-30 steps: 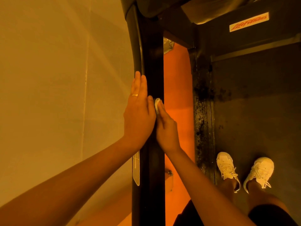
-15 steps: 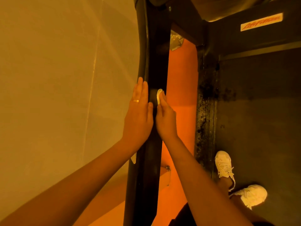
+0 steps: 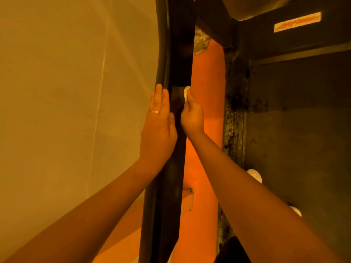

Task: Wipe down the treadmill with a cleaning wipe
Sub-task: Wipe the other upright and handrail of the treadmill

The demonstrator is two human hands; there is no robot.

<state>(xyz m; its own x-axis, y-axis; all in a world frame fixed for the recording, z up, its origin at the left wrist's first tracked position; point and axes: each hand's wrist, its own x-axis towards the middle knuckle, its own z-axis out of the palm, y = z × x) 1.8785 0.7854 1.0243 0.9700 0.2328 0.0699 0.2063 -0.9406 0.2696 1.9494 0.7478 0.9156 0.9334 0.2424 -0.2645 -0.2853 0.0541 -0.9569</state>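
The right hand pinches a small, wadded cleaning wipe at its fingertips and presses it against the right-hand edge of the black handrail of the treadmill. That grip is closed around the wad, probably so the wipe stays bunched and firm enough to scrub a narrow edge instead of sliding flat.

The left hand lies on the opposite side of the same handrail. Its grip is spread flat, with the fingers straight and together, and it holds nothing. It looks like a brace: it steadies the bar and the person's reach while the other hand rubs.

The wipe touches the rail a little ahead of the left fingertips, so the two hands sandwich the bar between them.

Judging by this, the handrail is the part being cleaned now. The speckled deck edge beside the belt looks dirty, though whether it has been wiped cannot be told.
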